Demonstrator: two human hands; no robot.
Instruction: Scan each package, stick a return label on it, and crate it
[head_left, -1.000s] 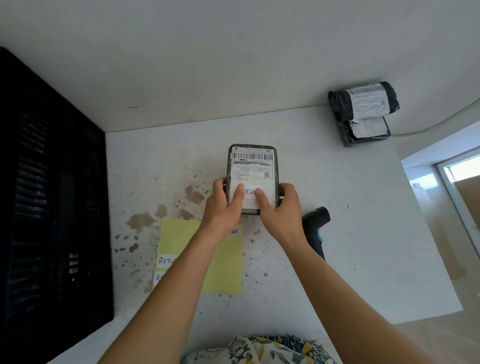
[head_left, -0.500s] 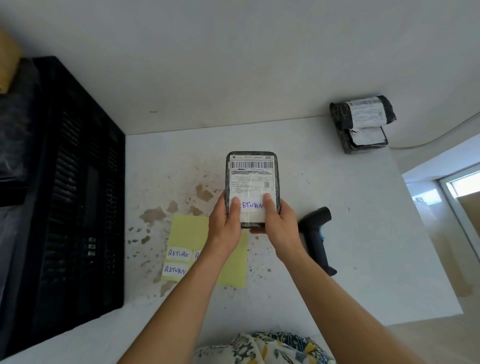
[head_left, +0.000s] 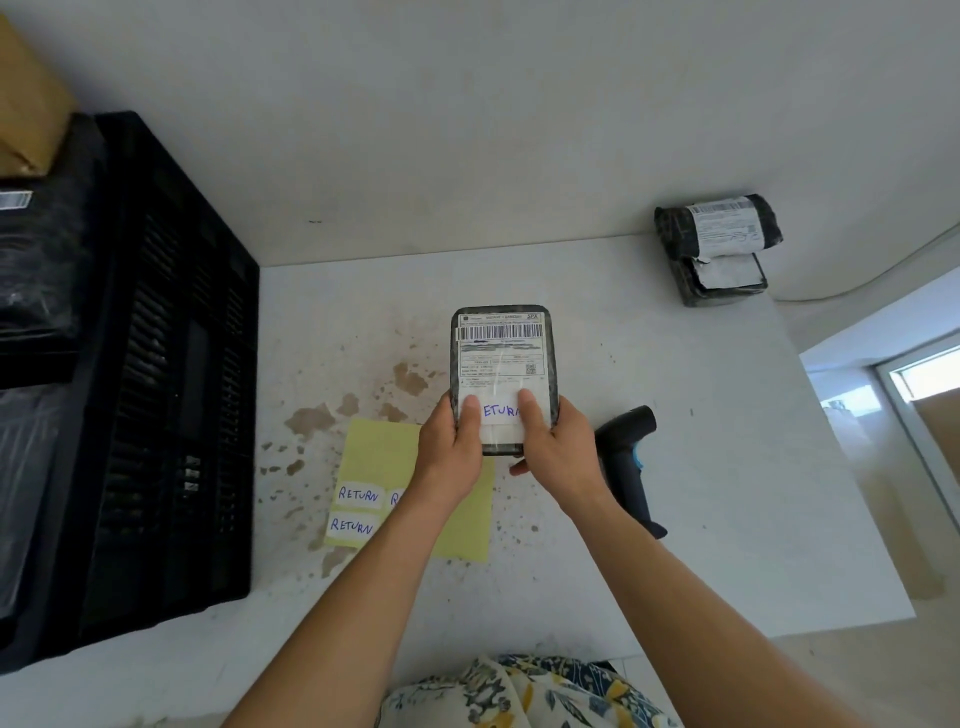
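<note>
Head view: package (head_left: 503, 358) held up at frame centre above the surface (head_left: 701, 467), long axis running 12 to 6, barcode end at 12, handwritten return label (head_left: 501, 413) stuck across the 6 o'clock end. Gripped from below at that near end by both hands: left hand (head_left: 451, 452) wrapped round the 9 o'clock edge with thumb pressed on the label's left part, right hand (head_left: 558, 449) wrapped round the 3 o'clock edge with thumb pressed on its right part; rest of the fingers curled behind, mostly hidden. Label looks seated, so probably the smoothing-down just before crating. Black crate (head_left: 171, 395) standing at 9 o'clock from the package, well apart, dark parcels already inside; left hand nearer to it, so a sideways carry toward 9 with the long axis kept as is seems likely. Yellow backing sheet (head_left: 379, 452) with spare labels (head_left: 357, 494) lying on the surface at 7 o'clock, partly under the left forearm. Scanner (head_left: 626, 462) lying just beside the right wrist at 4 o'clock. Two more wrapped packages (head_left: 719, 249) stacked at 2 o'clock against the wall. Brown stains scattered on the surface near 9.
</note>
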